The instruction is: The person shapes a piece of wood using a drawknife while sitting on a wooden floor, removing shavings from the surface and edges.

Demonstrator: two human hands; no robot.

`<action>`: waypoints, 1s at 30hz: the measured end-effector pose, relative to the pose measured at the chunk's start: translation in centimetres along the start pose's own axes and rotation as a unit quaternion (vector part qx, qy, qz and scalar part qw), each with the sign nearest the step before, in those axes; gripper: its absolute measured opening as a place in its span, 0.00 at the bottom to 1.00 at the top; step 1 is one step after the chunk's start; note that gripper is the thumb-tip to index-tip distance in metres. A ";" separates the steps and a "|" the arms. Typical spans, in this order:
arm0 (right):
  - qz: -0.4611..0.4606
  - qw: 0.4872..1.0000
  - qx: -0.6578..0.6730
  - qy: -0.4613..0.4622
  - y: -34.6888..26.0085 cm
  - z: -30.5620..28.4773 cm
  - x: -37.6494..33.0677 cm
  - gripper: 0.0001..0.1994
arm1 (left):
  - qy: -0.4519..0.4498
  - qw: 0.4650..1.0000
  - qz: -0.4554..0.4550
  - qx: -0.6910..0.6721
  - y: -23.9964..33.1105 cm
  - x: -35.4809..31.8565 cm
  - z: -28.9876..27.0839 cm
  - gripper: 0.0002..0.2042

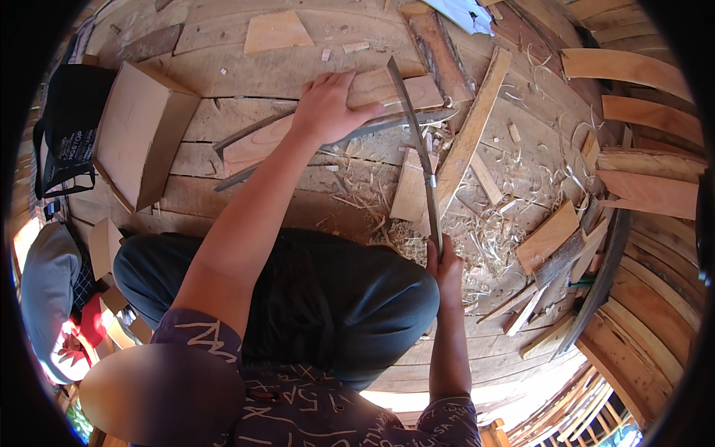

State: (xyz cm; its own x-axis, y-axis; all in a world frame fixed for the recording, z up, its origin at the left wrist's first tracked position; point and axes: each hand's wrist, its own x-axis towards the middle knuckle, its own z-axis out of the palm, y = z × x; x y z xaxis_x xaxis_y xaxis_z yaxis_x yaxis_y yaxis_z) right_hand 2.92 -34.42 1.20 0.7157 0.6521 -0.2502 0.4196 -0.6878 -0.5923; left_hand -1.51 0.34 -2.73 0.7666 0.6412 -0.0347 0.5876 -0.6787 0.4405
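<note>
Person seated on a rough plank floor (pixel 246 74), knees drawn up in dark grey trousers (pixel 335 298), patterned purple sleeves at the lower edge.

Left hand (pixel 328 108): reaching forward, palm down, fingers spread over a long pale reddish wooden board (pixel 395 91) that lies flat across the floorboards. It presses on the board rather than closing around it; thumb points right, toward the blade.

Right hand (pixel 445 270): clenched around the lower end of a long, thin, slightly curved metal blade (pixel 413 134). The blade runs up and away from the fist, its tip crossing the board just right of the left thumb. Whether the edge bites into the wood, cannot tell.

Under the board: a dark curved metal strip (pixel 253 132), running left to right, partly covered by the hand.

Beside the blade: a narrow pale wooden slat (pixel 477 119) lying on the diagonal, and a short wedge-shaped offcut of light wood (pixel 410 190) touching the blade's line.

Pale curled wood shavings (pixel 484 235) heaped just ahead of the right fist and scattered to the right.

Far left: an open brown cardboard box (pixel 141 134) on its side, a black fabric bag (pixel 67 127) against it.

Right rim: stacked curved wooden planks (pixel 648 194).
</note>
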 end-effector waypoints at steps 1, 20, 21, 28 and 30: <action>0.005 1.000 -0.017 -0.004 -0.2 -0.2 -0.1 0.09 | 0.002 1.000 0.001 -0.002 -0.1 0.0 0.0 0.43; 0.046 0.996 -0.043 -0.061 -3.0 -3.6 0.4 0.06 | 0.012 1.000 0.012 0.018 1.0 -0.3 -0.2 0.41; 0.047 0.996 -0.040 -0.066 -3.1 -3.5 0.5 0.06 | 0.009 1.000 0.010 0.020 0.8 -0.4 -0.3 0.40; 0.028 0.995 -0.064 -0.067 -4.3 -3.8 1.7 0.06 | 0.046 0.998 0.020 0.027 0.3 -0.5 0.6 0.42; 0.039 0.995 -0.053 -0.072 -4.4 -3.4 2.3 0.06 | 0.035 0.999 0.013 0.031 0.3 -0.3 0.5 0.43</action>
State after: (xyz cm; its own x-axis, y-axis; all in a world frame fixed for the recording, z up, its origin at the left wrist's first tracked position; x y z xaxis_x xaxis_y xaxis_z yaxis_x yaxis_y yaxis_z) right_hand 4.64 -30.97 5.87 0.6643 0.6292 -0.4036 0.4283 -0.7629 -0.4844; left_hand -1.44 -0.25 -3.03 0.7637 0.6443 0.0402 0.5838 -0.7158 0.3833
